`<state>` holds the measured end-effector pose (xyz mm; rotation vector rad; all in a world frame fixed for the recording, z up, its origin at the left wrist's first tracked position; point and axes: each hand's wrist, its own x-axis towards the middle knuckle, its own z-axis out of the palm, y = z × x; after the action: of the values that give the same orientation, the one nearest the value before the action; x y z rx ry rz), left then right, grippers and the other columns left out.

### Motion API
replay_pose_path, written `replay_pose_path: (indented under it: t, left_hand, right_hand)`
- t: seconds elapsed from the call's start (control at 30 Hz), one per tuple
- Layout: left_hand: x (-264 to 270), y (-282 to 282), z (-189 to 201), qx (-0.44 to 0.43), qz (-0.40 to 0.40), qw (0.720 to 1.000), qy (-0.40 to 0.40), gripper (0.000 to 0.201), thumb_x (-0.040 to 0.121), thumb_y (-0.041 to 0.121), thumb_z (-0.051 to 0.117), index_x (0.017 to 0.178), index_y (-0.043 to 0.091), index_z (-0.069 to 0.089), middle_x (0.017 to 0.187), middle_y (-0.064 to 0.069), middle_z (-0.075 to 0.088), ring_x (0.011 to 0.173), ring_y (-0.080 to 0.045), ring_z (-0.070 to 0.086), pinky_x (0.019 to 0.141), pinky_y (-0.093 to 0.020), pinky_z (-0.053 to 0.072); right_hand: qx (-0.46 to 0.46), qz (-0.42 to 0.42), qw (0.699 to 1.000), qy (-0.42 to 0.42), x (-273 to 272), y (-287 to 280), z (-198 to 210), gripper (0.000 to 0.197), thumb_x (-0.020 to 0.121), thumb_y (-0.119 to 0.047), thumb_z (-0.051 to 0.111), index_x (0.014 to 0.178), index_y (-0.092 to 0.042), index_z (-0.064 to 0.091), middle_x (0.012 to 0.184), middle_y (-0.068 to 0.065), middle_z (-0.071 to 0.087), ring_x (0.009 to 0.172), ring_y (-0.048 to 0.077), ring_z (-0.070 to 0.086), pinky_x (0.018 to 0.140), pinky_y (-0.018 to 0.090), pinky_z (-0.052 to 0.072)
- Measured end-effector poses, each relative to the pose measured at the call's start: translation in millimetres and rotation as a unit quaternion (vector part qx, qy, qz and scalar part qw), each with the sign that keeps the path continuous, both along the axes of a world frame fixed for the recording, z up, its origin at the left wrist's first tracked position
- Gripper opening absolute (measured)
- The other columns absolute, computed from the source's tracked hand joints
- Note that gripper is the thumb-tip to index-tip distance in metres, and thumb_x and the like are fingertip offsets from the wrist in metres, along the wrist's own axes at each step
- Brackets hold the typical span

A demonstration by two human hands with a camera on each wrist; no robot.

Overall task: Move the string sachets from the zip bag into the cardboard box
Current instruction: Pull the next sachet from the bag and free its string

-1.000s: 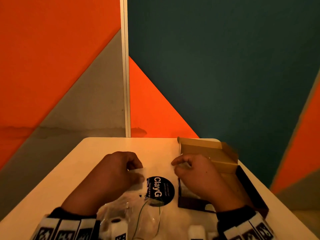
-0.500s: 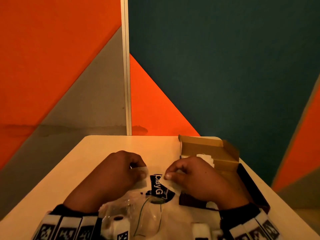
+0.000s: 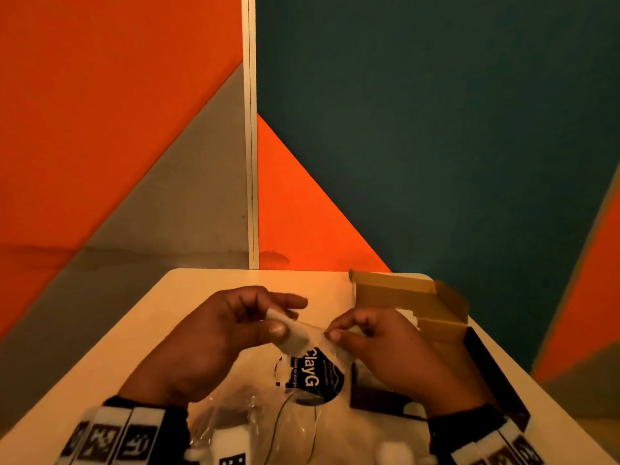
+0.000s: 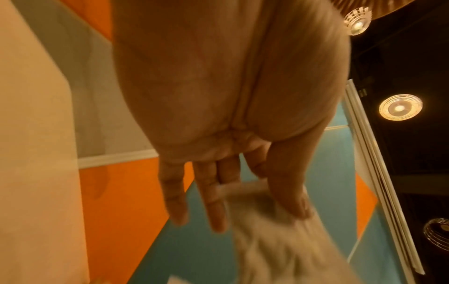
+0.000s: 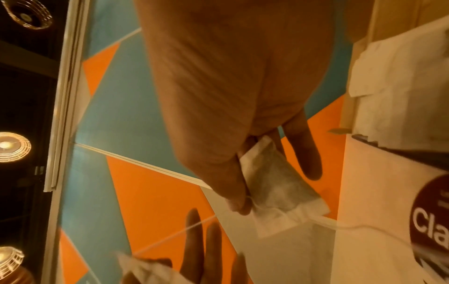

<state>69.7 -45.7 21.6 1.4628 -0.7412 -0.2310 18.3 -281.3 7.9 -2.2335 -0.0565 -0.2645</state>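
A pale counter (image 3: 214,297) with rounded far corners stands against partition walls painted in large angled fields: an orange panel (image 3: 100,112) and a grey wedge (image 3: 174,213) on the left, a dark teal panel (image 3: 436,129) with an orange triangle (image 3: 295,213) on the right. A white vertical strip (image 3: 250,129) separates them. Round caged ceiling lamps (image 4: 399,107) glow warm against a black ceiling (image 4: 413,57).
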Motion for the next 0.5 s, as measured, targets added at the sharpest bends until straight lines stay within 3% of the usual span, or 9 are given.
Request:
replay_pose_path:
  t: [0.1, 0.17, 0.23, 0.3, 0.4, 0.5]
  left_hand:
    - [-4.8, -21.8, -6.3, -0.149, -0.047, 0.986, 0.056, 0.021, 0.066, 0.021, 0.085, 0.076, 0.013, 0.068, 0.124, -0.02, 0.068, 0.118, -0.032, 0.064, 0.087, -0.039, 0.057]
    - [-8.3, -34.9, -11.1, -0.218, -0.068, 0.97, 0.086, 0.026, 0.068, 0.021, 0.086, 0.08, 0.011, 0.066, 0.116, -0.026, 0.069, 0.11, -0.036, 0.067, 0.086, -0.037, 0.057]
    - [-10.3, -43.4, -12.5, -0.257, -0.045, 0.96, 0.098, 0.032, 0.066, 0.024, 0.089, 0.083, 0.009, 0.066, 0.098, -0.022, 0.071, 0.09, -0.031, 0.069, 0.078, -0.034, 0.058]
    - [-11.6, -46.9, -11.1, -0.29, -0.01, 0.951, 0.107, 0.036, 0.06, 0.026, 0.092, 0.082, 0.009, 0.068, 0.086, -0.015, 0.07, 0.079, -0.023, 0.068, 0.069, -0.03, 0.057]
    - [-13.2, -48.5, -8.3, -0.312, 0.006, 0.943, 0.116, 0.031, 0.059, 0.019, 0.091, 0.082, 0.01, 0.072, 0.086, -0.015, 0.072, 0.076, -0.021, 0.071, 0.065, -0.026, 0.058]
    - [-15.6, -51.1, -5.5, -0.288, 0.036, 0.95, 0.117, 0.021, 0.071, 0.01, 0.074, 0.091, 0.006, 0.072, 0.087, -0.016, 0.073, 0.076, -0.021, 0.07, 0.065, -0.025, 0.058]
  right_hand:
    - [0.041, 0.025, 0.999, 0.009, -2.1, 6.5, 0.9, 0.015, 0.093, -0.029, 0.069, 0.082, -0.036, 0.077, 0.088, -0.026, 0.074, 0.084, -0.008, 0.067, 0.07, 0.009, 0.05]
    - [0.065, 0.028, 0.997, 0.009, -1.7, 8.7, -0.8, 0.017, 0.093, -0.021, 0.068, 0.086, -0.031, 0.079, 0.087, -0.022, 0.076, 0.082, -0.004, 0.07, 0.072, 0.01, 0.053]
    - [0.089, 0.022, 0.996, 0.016, -2.0, 9.4, -1.9, 0.02, 0.093, -0.012, 0.068, 0.09, -0.028, 0.081, 0.091, -0.014, 0.078, 0.088, 0.008, 0.074, 0.085, 0.026, 0.06]
    - [0.113, 0.011, 0.994, 0.009, -0.2, 8.5, -4.7, 0.034, 0.093, -0.003, 0.064, 0.093, -0.032, 0.081, 0.098, -0.009, 0.079, 0.096, 0.024, 0.073, 0.094, 0.047, 0.057]
    - [0.19, -0.018, 0.981, -0.031, 5.3, 6.4, -7.6, 0.047, 0.094, 0.005, 0.059, 0.097, -0.037, 0.079, 0.1, -0.004, 0.079, 0.097, 0.02, 0.074, 0.097, 0.05, 0.055]
    - [0.313, -0.019, 0.948, -0.055, 8.8, 7.9, -4.7, 0.043, 0.092, 0.009, 0.06, 0.108, -0.028, 0.074, 0.097, 0.008, 0.079, 0.092, 0.026, 0.075, 0.085, 0.047, 0.06]
